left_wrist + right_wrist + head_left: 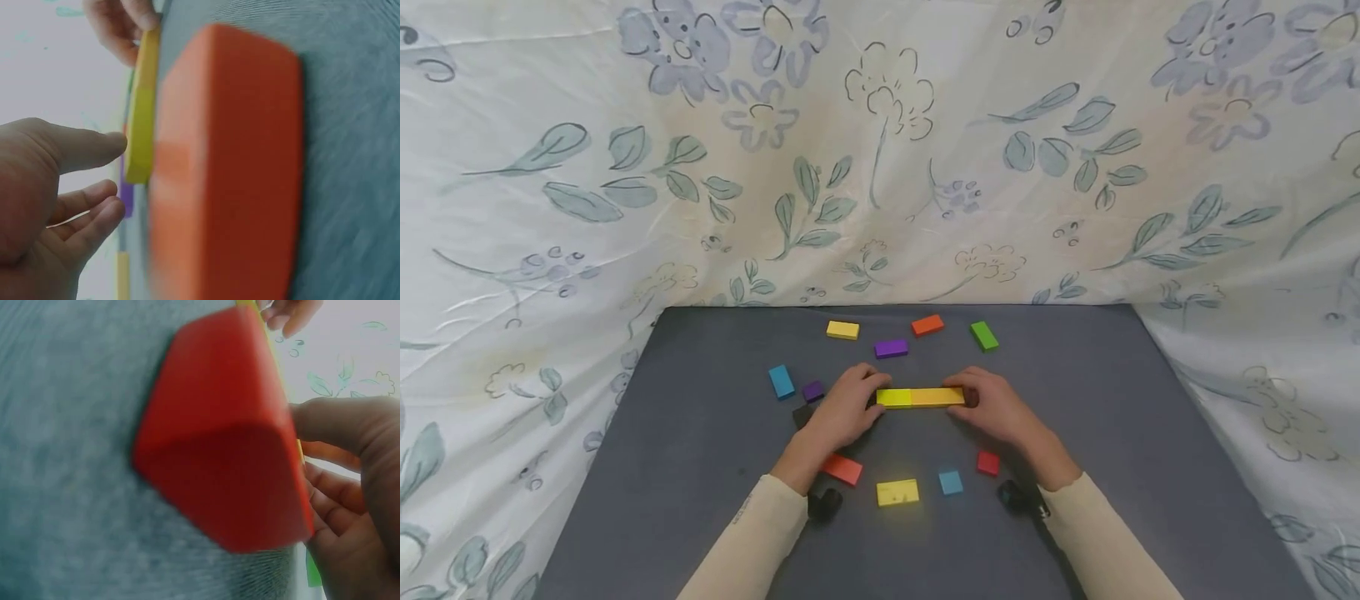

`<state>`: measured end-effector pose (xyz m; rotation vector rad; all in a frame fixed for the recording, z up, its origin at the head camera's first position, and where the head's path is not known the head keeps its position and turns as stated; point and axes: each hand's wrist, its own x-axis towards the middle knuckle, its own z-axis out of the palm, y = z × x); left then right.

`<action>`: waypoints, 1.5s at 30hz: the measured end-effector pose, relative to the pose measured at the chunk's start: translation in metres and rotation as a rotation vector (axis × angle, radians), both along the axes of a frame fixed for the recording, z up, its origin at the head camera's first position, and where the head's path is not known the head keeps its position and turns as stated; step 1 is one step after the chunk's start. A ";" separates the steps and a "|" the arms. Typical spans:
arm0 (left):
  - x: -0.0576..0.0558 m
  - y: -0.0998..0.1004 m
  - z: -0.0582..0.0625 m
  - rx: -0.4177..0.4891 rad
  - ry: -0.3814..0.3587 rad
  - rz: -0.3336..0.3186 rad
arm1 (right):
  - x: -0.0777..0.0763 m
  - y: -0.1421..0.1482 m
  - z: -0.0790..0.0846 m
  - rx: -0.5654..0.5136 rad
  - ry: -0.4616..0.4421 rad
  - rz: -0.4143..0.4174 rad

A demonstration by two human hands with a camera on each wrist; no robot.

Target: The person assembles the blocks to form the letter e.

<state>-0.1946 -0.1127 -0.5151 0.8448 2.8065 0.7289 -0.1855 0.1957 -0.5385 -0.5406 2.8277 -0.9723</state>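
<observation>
A lime-yellow block (pixel 893 398) and a longer orange-yellow block (pixel 937 397) lie end to end, forming one straight bar. At the bar's left end, my left hand (pixel 846 408) pinches the lime-yellow block between thumb and fingertips; in the left wrist view its thumb (pixel 94 147) is at the block's side. My right hand (pixel 996 404) pinches the orange-yellow block's right end, thumb on the near side and fingers on the far side. A red block (pixel 219 444) hides part of the right wrist view. An orange-red block (pixel 231 162) looms large beside the left hand.
Yellow (pixel 842 330), purple (pixel 891 349), orange (pixel 927 325) and green (pixel 984 336) blocks lie behind the hands. Blue (pixel 781 382), small purple (pixel 812 391) and black (pixel 802 416) ones are at left. Nearer are yellow (pixel 897 492) and blue (pixel 951 482) blocks. Floral cloth (pixel 880 167) surrounds the dark table (pixel 700 500).
</observation>
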 end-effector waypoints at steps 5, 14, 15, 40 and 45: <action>-0.003 -0.014 0.012 -0.002 0.028 0.067 | 0.001 -0.001 0.003 -0.009 -0.008 0.000; -0.006 -0.039 0.034 0.014 0.053 0.137 | 0.001 -0.003 0.004 -0.012 -0.019 0.001; -0.006 -0.042 0.035 0.017 0.055 0.141 | 0.001 -0.003 0.003 -0.010 -0.017 0.001; -0.004 -0.088 0.017 -0.029 0.012 0.265 | 0.002 -0.004 0.001 0.011 0.005 0.016; -0.004 -0.087 0.013 -0.064 0.023 0.281 | 0.002 -0.004 0.000 0.022 0.008 0.013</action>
